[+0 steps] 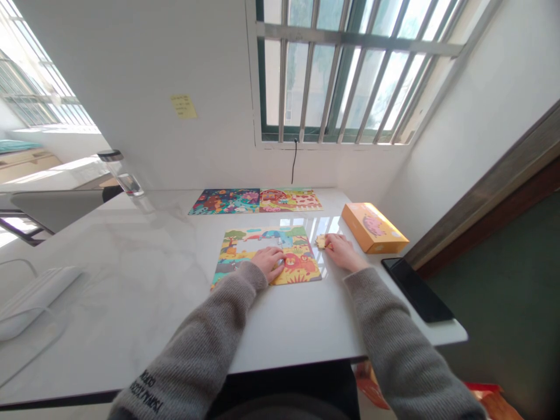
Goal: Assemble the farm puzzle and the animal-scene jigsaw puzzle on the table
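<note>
A jigsaw puzzle (301,271) with animals, trees and a lion lies on the white table, with a blank white gap in its upper middle. My left hand (268,262) rests on the puzzle just below that gap, fingers loosely bent and apart, holding nothing that I can see. To the right of the puzzle, my right hand (342,252) has its fingertips closed on a small pile of yellowish puzzle pieces (321,241). How many pieces are in those fingers is hidden.
Two finished-looking picture puzzles, a dark one (227,201) and a farm one (291,200), lie by the wall. At right are an orange box (371,227) and a black phone (417,290). A clear bottle (125,175) stands back left; a white device (37,297) lies at left.
</note>
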A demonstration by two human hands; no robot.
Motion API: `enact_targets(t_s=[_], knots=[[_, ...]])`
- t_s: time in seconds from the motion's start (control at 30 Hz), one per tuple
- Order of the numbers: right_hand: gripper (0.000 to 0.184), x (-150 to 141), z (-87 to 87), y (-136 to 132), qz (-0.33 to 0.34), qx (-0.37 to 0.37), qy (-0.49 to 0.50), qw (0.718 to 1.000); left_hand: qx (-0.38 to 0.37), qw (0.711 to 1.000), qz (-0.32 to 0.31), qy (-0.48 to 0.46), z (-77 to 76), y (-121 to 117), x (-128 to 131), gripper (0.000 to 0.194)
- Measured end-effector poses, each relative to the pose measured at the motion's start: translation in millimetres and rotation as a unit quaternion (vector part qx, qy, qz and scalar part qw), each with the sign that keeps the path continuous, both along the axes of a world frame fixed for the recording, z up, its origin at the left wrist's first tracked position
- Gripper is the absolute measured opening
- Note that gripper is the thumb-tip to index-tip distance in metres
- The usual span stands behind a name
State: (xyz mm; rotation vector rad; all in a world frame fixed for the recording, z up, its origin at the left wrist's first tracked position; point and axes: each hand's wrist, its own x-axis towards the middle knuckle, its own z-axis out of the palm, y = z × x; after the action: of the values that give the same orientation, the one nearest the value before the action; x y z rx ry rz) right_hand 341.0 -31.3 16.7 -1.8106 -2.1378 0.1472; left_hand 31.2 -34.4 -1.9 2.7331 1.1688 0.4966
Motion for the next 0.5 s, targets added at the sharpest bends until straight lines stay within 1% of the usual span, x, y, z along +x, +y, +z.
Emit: enact_targets(t_s=[0.13,0.3,0.4,0.5], knots=[[0.009,-2.0,0.0,1.0,-0.009,0.013,-0.020,1.000,0.009,1.000,-0.003,-0.007,-3.2,1.1,-0.2,0.027],[0.026,-2.1,2.4,2.3,-0.006,0.055,0.011,0.998,0.010,1.000,-0.005,-0.007,-0.5,0.7,0.0,0.027],[0.030,-11.2,7.0,-1.8,0.032,0.082,0.042,0.995,0.015,1.000,0.005,-0.013,5.3,-0.5,0.0,0.028],[0.031,-32.6,12.4,-12.4,0.110,0.093,0.065,0.987,0.032,0.999,0.022,-0.031,8.1,0.4,-0.1,0.043]])
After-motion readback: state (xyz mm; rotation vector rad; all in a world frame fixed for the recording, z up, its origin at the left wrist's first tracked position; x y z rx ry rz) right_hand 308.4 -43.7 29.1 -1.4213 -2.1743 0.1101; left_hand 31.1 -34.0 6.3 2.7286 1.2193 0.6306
